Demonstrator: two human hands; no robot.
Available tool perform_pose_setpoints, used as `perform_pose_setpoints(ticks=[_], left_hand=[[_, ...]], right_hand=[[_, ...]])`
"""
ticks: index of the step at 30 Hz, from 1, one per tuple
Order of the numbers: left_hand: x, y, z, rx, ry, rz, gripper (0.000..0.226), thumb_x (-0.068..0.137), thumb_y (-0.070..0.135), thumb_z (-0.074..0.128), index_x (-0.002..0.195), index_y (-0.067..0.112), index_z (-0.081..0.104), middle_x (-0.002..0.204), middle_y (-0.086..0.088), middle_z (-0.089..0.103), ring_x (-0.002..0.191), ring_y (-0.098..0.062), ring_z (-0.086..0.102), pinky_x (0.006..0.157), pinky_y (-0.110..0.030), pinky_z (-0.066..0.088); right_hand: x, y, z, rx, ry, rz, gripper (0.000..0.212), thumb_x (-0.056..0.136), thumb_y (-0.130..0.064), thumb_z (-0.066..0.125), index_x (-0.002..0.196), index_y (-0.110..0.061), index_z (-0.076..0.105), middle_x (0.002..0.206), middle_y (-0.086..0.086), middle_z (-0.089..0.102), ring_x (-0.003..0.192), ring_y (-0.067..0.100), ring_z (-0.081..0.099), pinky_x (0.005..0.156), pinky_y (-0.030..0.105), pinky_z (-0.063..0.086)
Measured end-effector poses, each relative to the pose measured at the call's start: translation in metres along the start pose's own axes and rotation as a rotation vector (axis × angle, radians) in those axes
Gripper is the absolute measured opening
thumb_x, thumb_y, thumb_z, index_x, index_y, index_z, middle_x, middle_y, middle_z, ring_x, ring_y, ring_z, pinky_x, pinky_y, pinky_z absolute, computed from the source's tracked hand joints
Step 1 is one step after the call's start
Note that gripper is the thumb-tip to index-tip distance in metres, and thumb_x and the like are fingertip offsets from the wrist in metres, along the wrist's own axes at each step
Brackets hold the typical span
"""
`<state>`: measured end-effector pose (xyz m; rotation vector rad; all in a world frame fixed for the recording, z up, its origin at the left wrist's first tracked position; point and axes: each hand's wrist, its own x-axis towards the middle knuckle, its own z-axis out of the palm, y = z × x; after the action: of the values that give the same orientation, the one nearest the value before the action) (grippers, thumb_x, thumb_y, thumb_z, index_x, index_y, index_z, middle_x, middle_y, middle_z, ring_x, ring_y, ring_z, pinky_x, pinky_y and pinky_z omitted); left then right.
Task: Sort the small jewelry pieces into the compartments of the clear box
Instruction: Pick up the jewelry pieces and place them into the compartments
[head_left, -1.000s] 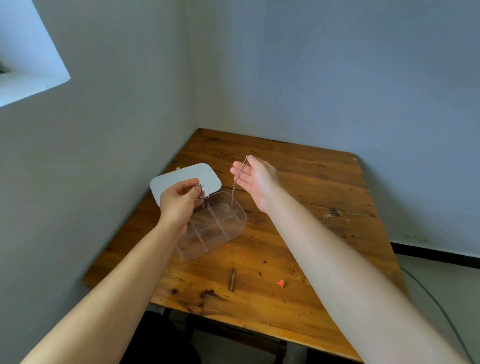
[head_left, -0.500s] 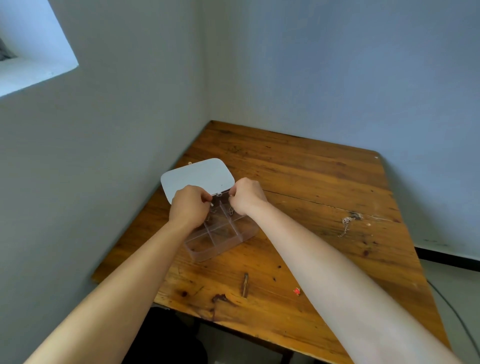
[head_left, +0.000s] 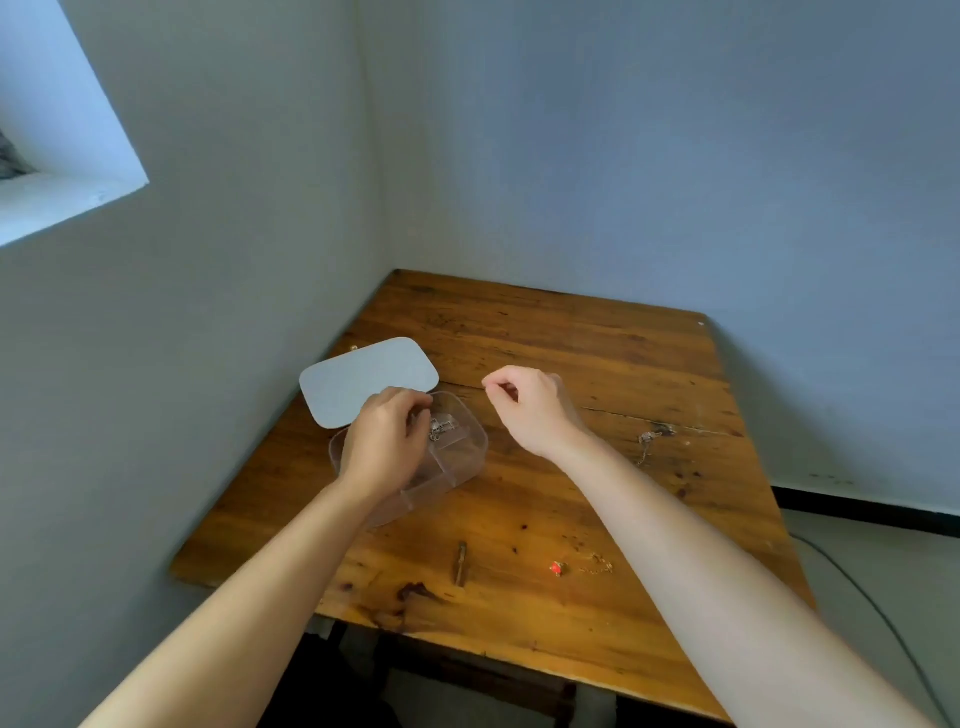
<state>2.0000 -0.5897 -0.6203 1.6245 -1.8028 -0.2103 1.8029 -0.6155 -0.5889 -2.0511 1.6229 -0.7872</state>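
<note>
The clear box (head_left: 467, 460) with dividers stands on the left part of the wooden table (head_left: 597, 364). My left hand (head_left: 384, 447) reaches down into it, fingertips pinched on one end of a silver chain (head_left: 442, 429) that lies bunched in the far compartment. My right hand (head_left: 530, 408) hovers just right of the box, fingers loosely curled and holding nothing. Loose on the table lie another silver chain (head_left: 645, 446) at the right, and a red piece (head_left: 556, 568) and a thin gold chain (head_left: 597, 565) near the front.
The box's grey lid (head_left: 363, 379) lies flat behind the box, near the left wall. A small brown stick-like piece (head_left: 461, 564) lies near the front edge. Walls close the table in on the left and at the back. A cable (head_left: 883, 618) runs on the floor to the right.
Both hands lowered the silver chain from the air into the box's far compartment. My right hand has since let go and drawn back to the right; the left stays at the chain.
</note>
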Motion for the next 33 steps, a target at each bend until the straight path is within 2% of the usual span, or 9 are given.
perform_pose_setpoints(ticks=[4, 6, 8, 11, 15, 20, 25, 29, 33], left_hand=[[-0.032, 0.035, 0.024, -0.079, -0.019, 0.126, 0.02, 0.095, 0.022, 0.058, 0.113, 0.018, 0.067, 0.116, 0.0, 0.065, 0.105, -0.015, 0.056, 0.079, -0.025, 0.045], [-0.049, 0.052, 0.037, -0.101, -0.067, 0.173, 0.021, 0.096, 0.023, 0.057, 0.114, 0.017, 0.067, 0.115, 0.0, 0.064, 0.106, -0.017, 0.057, 0.082, -0.028, 0.048], [-0.066, 0.067, 0.051, -0.1, -0.124, 0.208, 0.022, 0.096, 0.026, 0.057, 0.114, 0.017, 0.066, 0.113, 0.001, 0.064, 0.103, -0.016, 0.058, 0.083, -0.031, 0.052], [-0.091, 0.081, 0.068, -0.082, -0.21, 0.247, 0.024, 0.098, 0.032, 0.054, 0.113, 0.019, 0.067, 0.104, 0.004, 0.063, 0.096, -0.014, 0.057, 0.075, -0.024, 0.048], [-0.119, 0.089, 0.085, 0.093, -0.261, 0.192, 0.036, 0.098, 0.048, 0.043, 0.109, 0.022, 0.066, 0.098, 0.005, 0.059, 0.09, -0.014, 0.058, 0.067, -0.024, 0.049], [-0.142, 0.101, 0.1, 0.224, -0.291, 0.146, 0.065, 0.086, 0.072, 0.043, 0.118, 0.019, 0.062, 0.102, 0.003, 0.054, 0.089, -0.016, 0.058, 0.07, -0.029, 0.054], [-0.144, 0.115, 0.114, 0.151, -0.367, 0.246, 0.053, 0.095, 0.05, 0.052, 0.137, 0.019, 0.053, 0.11, 0.0, 0.052, 0.101, -0.018, 0.057, 0.077, -0.026, 0.051], [-0.138, 0.122, 0.117, 0.098, -0.37, 0.315, 0.026, 0.097, 0.029, 0.057, 0.114, 0.014, 0.071, 0.096, -0.002, 0.052, 0.085, -0.019, 0.057, 0.069, -0.028, 0.052], [-0.128, 0.123, 0.116, 0.085, -0.391, 0.293, 0.021, 0.098, 0.018, 0.055, 0.106, 0.011, 0.074, 0.096, -0.004, 0.059, 0.081, -0.021, 0.062, 0.071, -0.032, 0.056]], right_hand=[[-0.044, 0.043, -0.022, -0.062, 0.059, 0.045, 0.025, 0.103, -0.027, 0.052, 0.119, -0.023, 0.07, 0.12, -0.003, 0.068, 0.1, 0.008, 0.056, 0.073, 0.013, 0.039], [-0.067, 0.065, -0.031, -0.078, 0.094, 0.096, 0.025, 0.103, -0.027, 0.051, 0.117, -0.024, 0.071, 0.118, -0.005, 0.067, 0.097, 0.006, 0.052, 0.07, 0.015, 0.037], [-0.091, 0.086, -0.039, -0.083, 0.12, 0.157, 0.025, 0.102, -0.027, 0.051, 0.118, -0.025, 0.07, 0.118, -0.005, 0.065, 0.1, 0.009, 0.055, 0.076, 0.022, 0.041], [-0.127, 0.114, -0.046, -0.085, 0.141, 0.267, 0.026, 0.102, -0.027, 0.051, 0.122, -0.024, 0.067, 0.122, -0.004, 0.061, 0.109, 0.017, 0.06, 0.087, 0.03, 0.048], [-0.168, 0.14, -0.044, -0.129, 0.201, 0.371, 0.03, 0.102, -0.03, 0.053, 0.128, -0.018, 0.065, 0.121, 0.001, 0.056, 0.1, 0.017, 0.059, 0.079, 0.027, 0.046], [-0.199, 0.156, -0.03, -0.119, 0.169, 0.416, 0.058, 0.097, -0.048, 0.057, 0.142, -0.013, 0.053, 0.122, 0.004, 0.049, 0.115, 0.021, 0.055, 0.094, 0.032, 0.047], [-0.199, 0.165, -0.035, -0.226, 0.033, 0.282, 0.057, 0.1, -0.049, 0.05, 0.151, -0.025, 0.043, 0.109, -0.007, 0.041, 0.101, 0.011, 0.048, 0.085, 0.024, 0.042], [-0.191, 0.167, -0.043, -0.278, -0.048, 0.213, 0.045, 0.1, -0.048, 0.051, 0.144, -0.037, 0.05, 0.101, -0.008, 0.042, 0.086, 0.011, 0.048, 0.07, 0.024, 0.04], [-0.19, 0.167, -0.044, -0.169, 0.008, 0.202, 0.03, 0.095, -0.041, 0.063, 0.124, -0.036, 0.069, 0.098, -0.01, 0.05, 0.087, 0.007, 0.052, 0.072, 0.02, 0.042]])
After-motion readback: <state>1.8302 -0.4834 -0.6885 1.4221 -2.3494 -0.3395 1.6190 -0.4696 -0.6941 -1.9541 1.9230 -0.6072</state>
